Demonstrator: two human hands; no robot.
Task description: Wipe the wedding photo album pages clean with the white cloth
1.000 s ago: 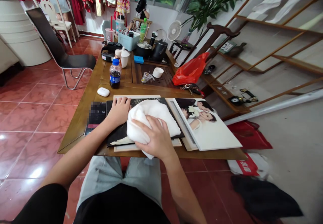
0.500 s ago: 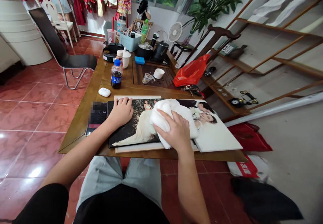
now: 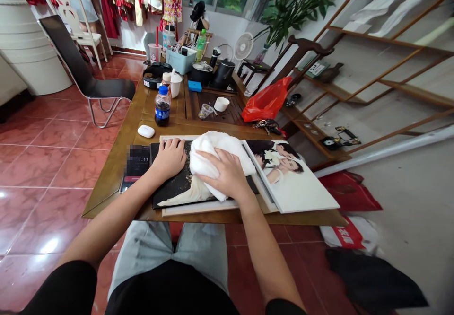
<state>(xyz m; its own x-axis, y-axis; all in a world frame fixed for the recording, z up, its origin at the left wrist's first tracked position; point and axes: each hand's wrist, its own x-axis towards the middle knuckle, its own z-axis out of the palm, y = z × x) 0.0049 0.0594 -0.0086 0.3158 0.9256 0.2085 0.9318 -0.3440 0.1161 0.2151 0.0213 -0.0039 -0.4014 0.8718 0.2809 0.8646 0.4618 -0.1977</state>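
Left hand (image 3: pixel 169 158) lies palm down on the black page of a photo album (image 3: pixel 173 189), near the page's top edge, with fingers (image 3: pixel 166 144) flat and slightly spread, gripping nothing. Right hand (image 3: pixel 226 175) sits on a bunched white cloth (image 3: pixel 209 147), fingers loosely curved over it, pressing the cloth onto the page. The cloth covers the upper right of the page and touches the inner edge of a stiff wedding photo leaf (image 3: pixel 294 182), which lies tilted over the album's right side. The album rests on the near edge of a wooden table (image 3: pixel 111 173), with a pale board (image 3: pixel 198 206) showing beneath it. Just left of the album lies a phone (image 3: pixel 136 163), its screen partly blurred. Farther up the table stand a white earbud case (image 3: pixel 146 131) and a cola bottle (image 3: pixel 162 107), with a small white cup (image 3: pixel 222 104) on a dark wooden tea tray (image 3: pixel 227 114). Keys (image 3: pixel 266 126) lie near a red plastic bag (image 3: pixel 266 101).
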